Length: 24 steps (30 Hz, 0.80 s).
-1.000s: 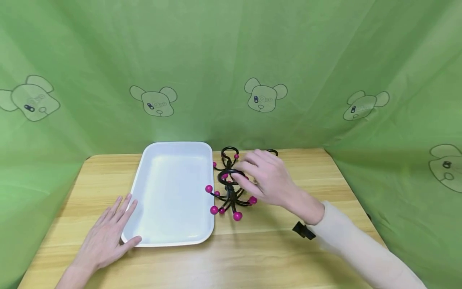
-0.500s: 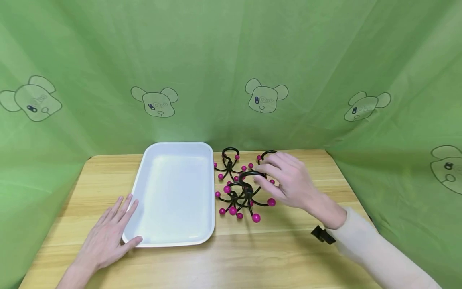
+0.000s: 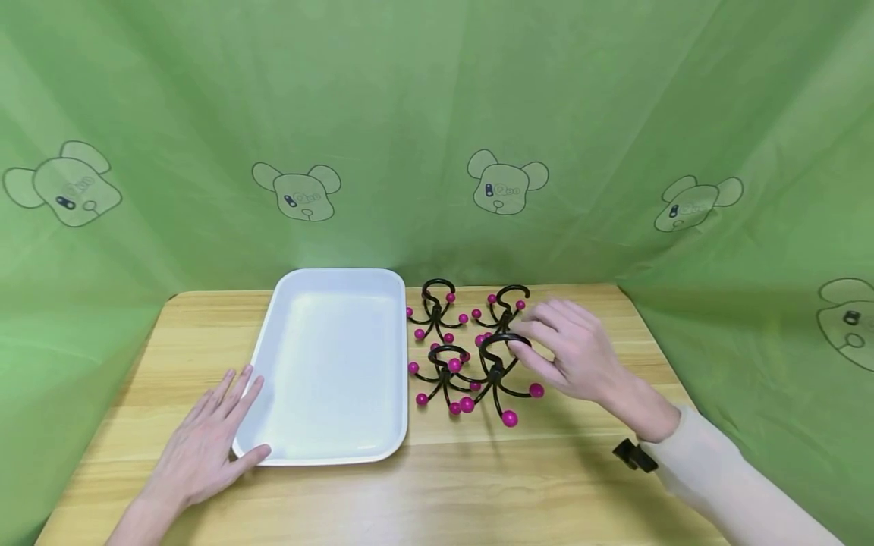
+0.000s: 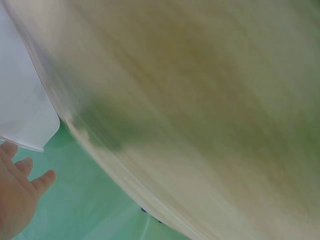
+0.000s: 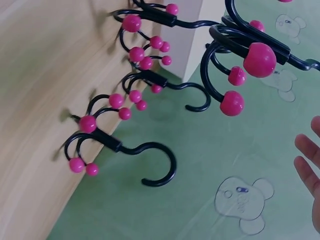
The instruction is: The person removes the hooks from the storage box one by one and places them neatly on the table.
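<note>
My left hand (image 3: 205, 444) lies with straight, spread fingers on the left rim of a white plastic tray (image 3: 328, 451). In the left wrist view its fingertips (image 4: 44, 181) show near the tray's edge (image 4: 22, 145). My right hand (image 3: 570, 349) pinches the curved top of a black hanger hook (image 3: 496, 371) with several upturned arms ending in pink balls. This hook hangs upright above the table, large in the right wrist view, its stem (image 5: 272, 47) nearer the camera than the others. Three matching hooks stand on their arms behind and left of it: back left (image 3: 436, 312), back right (image 3: 504, 318), front left (image 3: 445, 375).
A light wooden table (image 3: 437, 493) carries everything. Green curtain (image 3: 396, 114) with printed bear heads hangs behind and at both sides. The tray's right rim (image 3: 403, 364) runs close beside the left pair of standing hooks. A black strap (image 3: 635, 455) hangs by the right sleeve (image 3: 737, 478).
My right hand has carried the held hanger hook to the right, away from the tray, uncovering the front left and back right hooks. The left hand stays in place on the rim.
</note>
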Tool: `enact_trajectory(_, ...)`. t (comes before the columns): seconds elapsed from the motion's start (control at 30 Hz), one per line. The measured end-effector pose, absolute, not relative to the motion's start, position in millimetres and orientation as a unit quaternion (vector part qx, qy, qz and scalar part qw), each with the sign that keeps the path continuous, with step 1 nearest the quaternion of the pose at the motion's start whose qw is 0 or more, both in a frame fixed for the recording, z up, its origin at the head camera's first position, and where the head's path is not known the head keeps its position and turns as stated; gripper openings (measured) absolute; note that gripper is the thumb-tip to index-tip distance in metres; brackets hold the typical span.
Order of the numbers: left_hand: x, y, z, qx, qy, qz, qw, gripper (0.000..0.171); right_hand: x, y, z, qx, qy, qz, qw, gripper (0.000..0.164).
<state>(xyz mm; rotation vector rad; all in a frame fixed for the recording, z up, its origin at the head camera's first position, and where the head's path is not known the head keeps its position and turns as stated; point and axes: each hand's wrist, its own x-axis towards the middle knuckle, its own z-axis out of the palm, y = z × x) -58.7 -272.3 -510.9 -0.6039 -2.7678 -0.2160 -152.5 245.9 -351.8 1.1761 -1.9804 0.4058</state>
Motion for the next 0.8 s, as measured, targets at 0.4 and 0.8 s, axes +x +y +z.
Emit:
enact_trajectory(0.4, -58.7, -270.3, -510.1, -0.210, -0.963, -0.074, 0.151, 0.103, -163.0, 276.5, -370.9, 0.465, -0.784, 0.149, 0.384, 0.044)
enact_trajectory(0.8, -58.2, -270.0, -508.7, -0.209, -0.964, -0.069, 0.149, 0.102, -168.4, 295.1, -393.8, 0.459, -0.796, 0.135, 0.370, 0.045)
